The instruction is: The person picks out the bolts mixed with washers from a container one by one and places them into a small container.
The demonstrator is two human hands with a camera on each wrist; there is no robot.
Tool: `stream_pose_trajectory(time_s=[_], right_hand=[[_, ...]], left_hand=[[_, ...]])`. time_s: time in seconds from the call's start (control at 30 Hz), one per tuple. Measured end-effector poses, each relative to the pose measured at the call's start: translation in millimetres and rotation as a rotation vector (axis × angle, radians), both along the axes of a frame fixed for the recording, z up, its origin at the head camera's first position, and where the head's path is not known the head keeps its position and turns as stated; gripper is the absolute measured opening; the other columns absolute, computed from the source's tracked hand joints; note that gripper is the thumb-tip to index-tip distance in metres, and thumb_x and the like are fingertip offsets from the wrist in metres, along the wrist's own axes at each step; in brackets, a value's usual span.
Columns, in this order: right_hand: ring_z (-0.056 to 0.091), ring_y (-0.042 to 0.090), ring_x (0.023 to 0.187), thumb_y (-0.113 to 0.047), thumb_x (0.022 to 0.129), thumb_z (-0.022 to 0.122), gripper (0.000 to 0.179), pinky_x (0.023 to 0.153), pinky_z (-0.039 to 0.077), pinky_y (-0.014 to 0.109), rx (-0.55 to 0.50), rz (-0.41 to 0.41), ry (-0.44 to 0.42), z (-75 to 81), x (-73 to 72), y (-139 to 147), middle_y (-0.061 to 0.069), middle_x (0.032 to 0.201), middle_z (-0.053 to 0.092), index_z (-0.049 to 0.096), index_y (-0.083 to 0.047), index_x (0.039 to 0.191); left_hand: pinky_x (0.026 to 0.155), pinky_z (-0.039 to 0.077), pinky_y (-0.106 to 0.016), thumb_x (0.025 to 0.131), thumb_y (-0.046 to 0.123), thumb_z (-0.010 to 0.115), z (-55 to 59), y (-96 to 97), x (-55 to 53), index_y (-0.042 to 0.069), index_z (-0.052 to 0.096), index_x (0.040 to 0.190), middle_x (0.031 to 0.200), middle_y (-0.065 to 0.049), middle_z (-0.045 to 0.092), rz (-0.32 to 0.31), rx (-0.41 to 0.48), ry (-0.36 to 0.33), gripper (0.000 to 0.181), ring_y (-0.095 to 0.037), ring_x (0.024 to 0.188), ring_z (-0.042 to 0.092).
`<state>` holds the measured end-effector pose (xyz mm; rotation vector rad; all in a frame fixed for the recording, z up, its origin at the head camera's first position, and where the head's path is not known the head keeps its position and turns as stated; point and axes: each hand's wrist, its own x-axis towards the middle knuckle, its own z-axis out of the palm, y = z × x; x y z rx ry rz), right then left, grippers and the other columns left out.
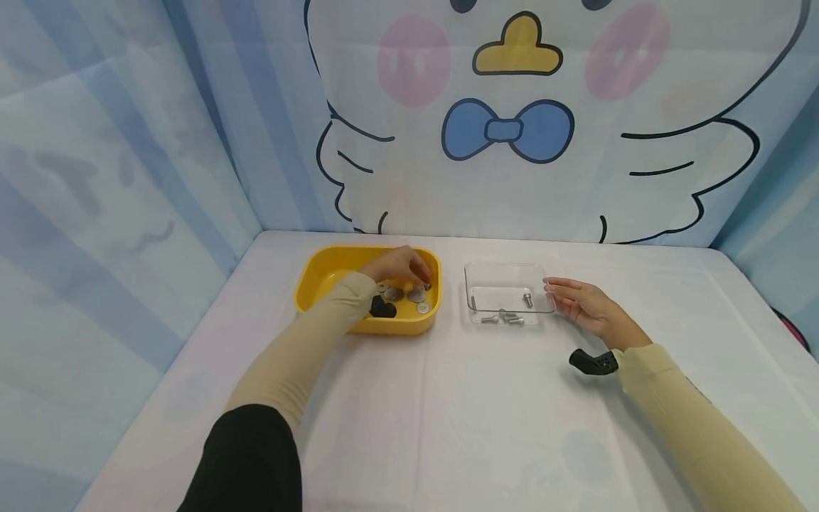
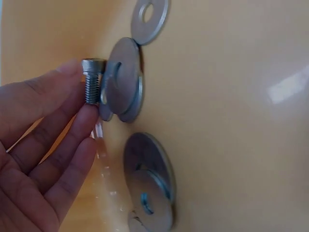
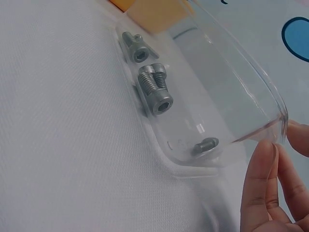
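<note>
Over the right end of a yellow tray (image 1: 367, 326), my left hand (image 1: 398, 265) pinches a socket head bolt (image 2: 91, 81) between thumb and fingertips. Several flat washers (image 2: 123, 77) lie on the tray floor close to the bolt. My right hand (image 1: 585, 307) grips the right rim of a clear plastic box (image 3: 227, 72) between thumb and fingers. Inside that box, several socket head bolts (image 3: 157, 92) lie along the near side, and a single bolt (image 3: 206, 145) rests nearer my right hand.
A black piece (image 1: 382, 307) shows beside the left sleeve, over the yellow tray. Another black piece (image 1: 593, 362) sits at the right wrist. The white-covered table (image 1: 486, 419) ends at a printed cloth backdrop (image 1: 505, 192).
</note>
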<state>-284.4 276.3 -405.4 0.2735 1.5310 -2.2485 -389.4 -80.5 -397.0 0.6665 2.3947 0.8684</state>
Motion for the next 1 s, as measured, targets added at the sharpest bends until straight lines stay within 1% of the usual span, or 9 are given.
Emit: stream_pose_trajectory(time_s=[0.13,0.33,0.43,0.73,1.0], right_hand=[[0.063,0.005,0.080,-0.002,0.091,0.057,0.019,0.073,0.054,0.016,-0.010,-0.003,-0.006,0.6,0.7,-0.9,-0.005,0.092,0.070,0.070,-0.014,0.089],[0.063,0.005,0.080,-0.002,0.090,0.059,0.018,0.073,0.054,0.016,-0.002,-0.022,-0.026,1.2,-0.5,-1.3,-0.005,0.091,0.070,0.070,-0.016,0.088],[0.063,0.005,0.080,-0.002,0.090,0.058,0.019,0.074,0.053,0.016,0.002,-0.018,-0.026,1.2,-0.6,-1.2,-0.006,0.091,0.070,0.071,-0.016,0.087],[0.063,0.005,0.080,-0.001,0.091,0.057,0.019,0.073,0.054,0.016,-0.020,-0.004,-0.001,-1.5,-0.7,-0.5,-0.005,0.091,0.070,0.071,-0.015,0.088],[0.063,0.005,0.080,-0.002,0.091,0.057,0.019,0.073,0.053,0.016,-0.016,-0.011,-0.014,-1.4,-1.7,-0.4,-0.005,0.091,0.069,0.071,-0.015,0.088]], left_hand=[[0.084,0.053,-0.023,0.082,0.001,0.069,-4.4,-1.1,-0.4,0.005,0.070,0.105,0.107,-0.008,0.071,-0.003,-0.005,0.032,0.024,-0.017,0.096,0.065],[0.083,0.054,-0.023,0.081,-0.001,0.069,-8.6,-2.3,-1.5,0.005,0.071,0.103,0.106,-0.008,0.071,0.014,0.010,0.037,0.023,-0.016,0.092,0.065],[0.082,0.054,-0.023,0.081,-0.002,0.069,-9.0,-2.4,-0.6,0.005,0.071,0.101,0.105,-0.008,0.072,0.018,0.007,0.042,0.021,-0.016,0.091,0.066],[0.080,0.054,-0.022,0.082,0.002,0.069,-8.3,-1.6,1.8,0.005,0.073,0.095,0.099,-0.007,0.073,-0.026,-0.048,0.110,0.014,-0.014,0.085,0.064],[0.078,0.054,-0.021,0.081,0.003,0.071,-8.0,-0.8,0.9,0.005,0.073,0.093,0.096,-0.007,0.073,-0.053,-0.078,0.150,0.013,-0.014,0.084,0.064]])
